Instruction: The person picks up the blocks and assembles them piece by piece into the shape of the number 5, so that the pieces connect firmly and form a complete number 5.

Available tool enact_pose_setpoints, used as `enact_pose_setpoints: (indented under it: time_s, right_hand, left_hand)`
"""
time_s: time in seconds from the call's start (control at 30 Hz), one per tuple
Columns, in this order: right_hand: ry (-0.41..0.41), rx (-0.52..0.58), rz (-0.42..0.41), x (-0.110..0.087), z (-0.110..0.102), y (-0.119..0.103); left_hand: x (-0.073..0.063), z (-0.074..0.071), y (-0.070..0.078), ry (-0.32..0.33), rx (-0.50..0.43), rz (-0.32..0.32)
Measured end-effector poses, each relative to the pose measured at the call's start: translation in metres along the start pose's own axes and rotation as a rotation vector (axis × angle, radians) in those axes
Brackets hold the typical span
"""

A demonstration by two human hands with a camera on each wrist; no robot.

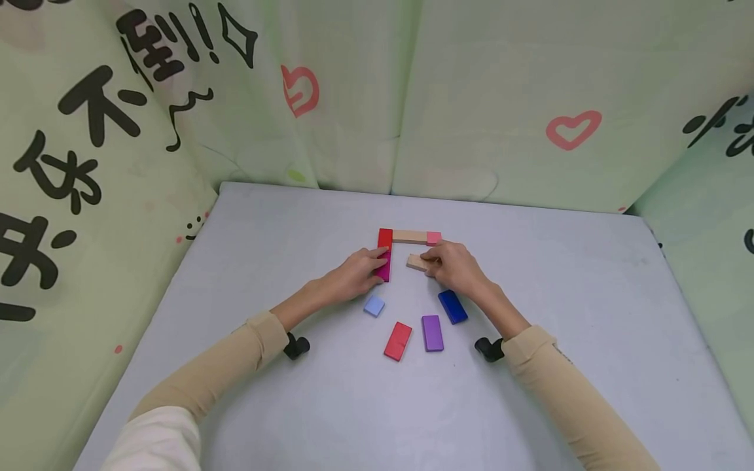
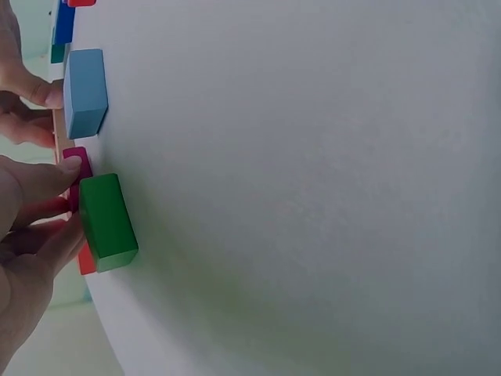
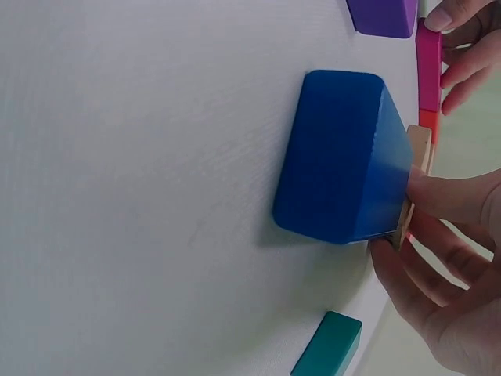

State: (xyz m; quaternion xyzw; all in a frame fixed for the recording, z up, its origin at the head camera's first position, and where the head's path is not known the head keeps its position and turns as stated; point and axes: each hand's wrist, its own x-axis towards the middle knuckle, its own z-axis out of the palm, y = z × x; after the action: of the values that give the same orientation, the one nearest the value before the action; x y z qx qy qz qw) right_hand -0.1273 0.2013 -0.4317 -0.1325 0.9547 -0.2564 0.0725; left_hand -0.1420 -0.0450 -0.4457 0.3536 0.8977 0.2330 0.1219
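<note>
Beige sleeve (image 1: pixel 583 399) nearest — wooden block (image 1: pixel 415 262) juts left from the right hand's (image 1: pixel 462 267) grip.

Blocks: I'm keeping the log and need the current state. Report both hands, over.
Left hand: touching magenta block. Right hand: pinching wooden block. Blue block: close on right hand's near side, possibly in the way.

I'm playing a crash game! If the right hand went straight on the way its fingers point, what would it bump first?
Probably the magenta block: the wooden block that the right hand pinches would lead, though how high it sits is hard to tell.
</note>
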Motion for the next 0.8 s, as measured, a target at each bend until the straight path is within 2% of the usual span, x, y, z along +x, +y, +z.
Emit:
enact_pose_setpoints:
  time_s: [0.2, 0.63, 0.8]
  right_hand:
    - [-0.002, -0.006, 0.003, 0.000, 0.001, 0.000]
    - [-0.018, 0.004, 0.007, 0.002, 0.001, 0.000]
    - [-0.041, -0.009, -0.010, 0.004, -0.002, 0.000]
  left_hand:
    - [0.002, -0.001, -0.002, -0.023, -0.012, -0.010]
    - [0.004, -0.003, -0.008, -0.007, -0.031, 0.030]
    - [0.006, -0.005, -0.011, -0.024, -0.075, 0.010]
